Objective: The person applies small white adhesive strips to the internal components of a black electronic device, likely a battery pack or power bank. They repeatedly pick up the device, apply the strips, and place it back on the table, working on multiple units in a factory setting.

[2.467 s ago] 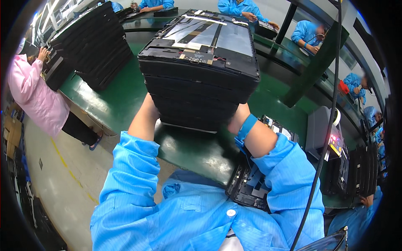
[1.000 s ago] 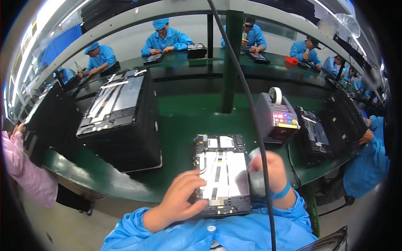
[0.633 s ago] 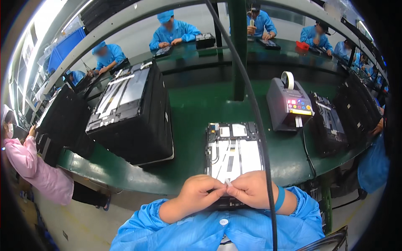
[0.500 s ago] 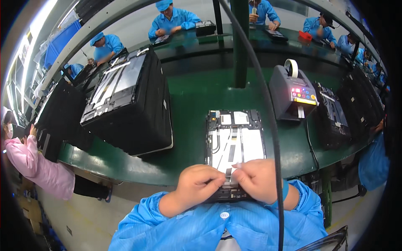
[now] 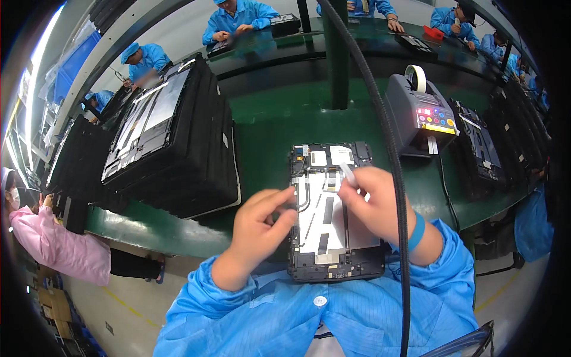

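Observation:
An opened tablet-like device (image 5: 334, 217) lies in front of me at the near table edge, with black ends, bright silver plates and dark cables along its middle. Over its right half, my right hand (image 5: 377, 199) pinches a short whitish strip of tape (image 5: 347, 174) between thumb and forefinger. My left hand (image 5: 262, 223) is by the left edge of the device, thumb and forefinger apart with nothing between them. Whether its fingertips touch the frame, I cannot tell.
A tall stack of similar devices (image 5: 172, 143) stands on the green table (image 5: 273, 128) at left. At right are a grey tape dispenser (image 5: 419, 116) and more stacked devices (image 5: 476, 149). A black cable (image 5: 380, 107) hangs across the view. Several people work across the table.
My hands were together at the device's near end. Now they are apart, the right farther up holding the tape strip, the left out by the left edge. Another tape piece protrudes from the dispenser.

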Demonstrator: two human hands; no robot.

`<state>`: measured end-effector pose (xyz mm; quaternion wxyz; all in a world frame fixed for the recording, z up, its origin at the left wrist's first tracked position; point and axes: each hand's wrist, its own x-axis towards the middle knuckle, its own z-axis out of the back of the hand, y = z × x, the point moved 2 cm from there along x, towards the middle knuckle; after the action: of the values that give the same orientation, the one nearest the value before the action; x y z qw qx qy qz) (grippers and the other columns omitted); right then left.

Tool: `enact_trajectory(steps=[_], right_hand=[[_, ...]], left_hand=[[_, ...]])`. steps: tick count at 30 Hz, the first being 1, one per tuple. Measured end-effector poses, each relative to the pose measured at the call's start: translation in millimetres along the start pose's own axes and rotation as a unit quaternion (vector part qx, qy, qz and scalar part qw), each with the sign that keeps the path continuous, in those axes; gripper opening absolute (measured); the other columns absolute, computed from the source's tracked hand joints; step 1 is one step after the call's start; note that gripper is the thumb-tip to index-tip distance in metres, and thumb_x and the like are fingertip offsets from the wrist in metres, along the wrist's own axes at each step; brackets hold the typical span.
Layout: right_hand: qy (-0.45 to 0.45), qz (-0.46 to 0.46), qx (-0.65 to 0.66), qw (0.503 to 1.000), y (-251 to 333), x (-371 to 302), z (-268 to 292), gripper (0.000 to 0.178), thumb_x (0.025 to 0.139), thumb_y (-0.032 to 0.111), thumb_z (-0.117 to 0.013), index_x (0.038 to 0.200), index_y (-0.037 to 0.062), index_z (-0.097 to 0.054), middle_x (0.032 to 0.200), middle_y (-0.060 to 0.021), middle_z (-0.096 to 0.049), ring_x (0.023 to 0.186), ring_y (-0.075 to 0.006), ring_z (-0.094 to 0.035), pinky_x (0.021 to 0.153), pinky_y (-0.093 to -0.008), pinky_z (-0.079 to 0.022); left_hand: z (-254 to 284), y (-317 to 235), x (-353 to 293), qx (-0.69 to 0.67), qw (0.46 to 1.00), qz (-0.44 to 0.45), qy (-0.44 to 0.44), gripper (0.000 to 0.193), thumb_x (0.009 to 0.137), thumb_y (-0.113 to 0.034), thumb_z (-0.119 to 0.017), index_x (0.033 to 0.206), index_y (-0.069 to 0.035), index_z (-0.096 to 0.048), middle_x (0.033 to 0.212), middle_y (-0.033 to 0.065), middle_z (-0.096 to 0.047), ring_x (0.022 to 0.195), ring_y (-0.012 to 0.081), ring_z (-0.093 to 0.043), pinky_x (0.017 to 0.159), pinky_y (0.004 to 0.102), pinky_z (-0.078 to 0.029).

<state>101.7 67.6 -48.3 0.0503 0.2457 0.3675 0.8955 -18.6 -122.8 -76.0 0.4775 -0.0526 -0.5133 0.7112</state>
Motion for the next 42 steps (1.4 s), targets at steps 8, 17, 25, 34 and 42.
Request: enact_trajectory(steps=[8, 17, 25, 34, 42], right_hand=[[0.078, 0.031, -0.061, 0.995, -28.4, 64.1, -45.0, 0.032, 0.078, 0.009, -0.065, 0.107, 0.0021, -0.053, 0.075, -0.0113, -0.062, 0.077, -0.03, -0.063, 0.069, -0.0389, -0.049], [0.092, 0.136, -0.108, 0.981, -35.7, 95.9, -58.1, 0.026, 0.076, 0.006, -0.063, 0.101, 0.0062, -0.053, 0.077, -0.0106, -0.063, 0.078, -0.0312, -0.062, 0.069, -0.0423, -0.048], [0.142, 0.022, -0.13, 0.981, -40.8, 98.5, -60.5, 0.028, 0.072, 0.007, -0.064, 0.097, 0.0031, -0.052, 0.072, -0.012, -0.063, 0.07, -0.0326, -0.063, 0.064, -0.0413, -0.049], [0.163, -0.112, -0.099, 0.975, -35.4, 103.8, -52.5, 0.028, 0.07, 0.01, -0.067, 0.094, 0.003, -0.056, 0.07, -0.0113, -0.063, 0.069, -0.026, -0.064, 0.062, -0.0356, -0.048], [0.252, 0.026, 0.028, 0.967, -50.1, 111.0, -28.7, 0.008, 0.085, 0.011, -0.061, 0.087, 0.0037, -0.057, 0.073, -0.0106, -0.059, 0.067, -0.0216, -0.058, 0.063, -0.0331, -0.046]], left_hand=[[-9.1, 19.4, 44.1, 0.307, 0.949, -0.069, -0.011, 0.019, 0.076, -0.018, -0.069, 0.092, -0.007, -0.069, 0.095, 0.0077, -0.063, 0.088, 0.0282, -0.061, 0.074, 0.0371, -0.05], [-8.0, 38.3, 46.1, 0.277, 0.957, -0.087, 0.011, 0.017, 0.077, -0.02, -0.067, 0.09, -0.01, -0.068, 0.083, 0.0038, -0.058, 0.077, 0.024, -0.058, 0.063, 0.0372, -0.048], [-7.1, 42.8, 46.4, 0.26, 0.961, -0.091, 0.005, 0.019, 0.075, -0.019, -0.069, 0.091, -0.01, -0.068, 0.079, 0.0033, -0.054, 0.074, 0.0232, -0.057, 0.06, 0.0366, -0.047], [-12.6, 55.6, 51.0, 0.173, 0.981, -0.083, 0.004, 0.031, 0.069, -0.008, -0.062, 0.099, -0.007, -0.068, 0.106, 0.0157, -0.052, 0.104, 0.0324, -0.049, 0.09, 0.0403, -0.04], [-15.7, 60.6, 52.7, 0.156, 0.985, -0.063, 0.038, 0.031, 0.071, -0.006, -0.055, 0.1, -0.008, -0.065, 0.114, 0.0174, -0.048, 0.112, 0.0348, -0.043, 0.097, 0.0428, -0.036]])
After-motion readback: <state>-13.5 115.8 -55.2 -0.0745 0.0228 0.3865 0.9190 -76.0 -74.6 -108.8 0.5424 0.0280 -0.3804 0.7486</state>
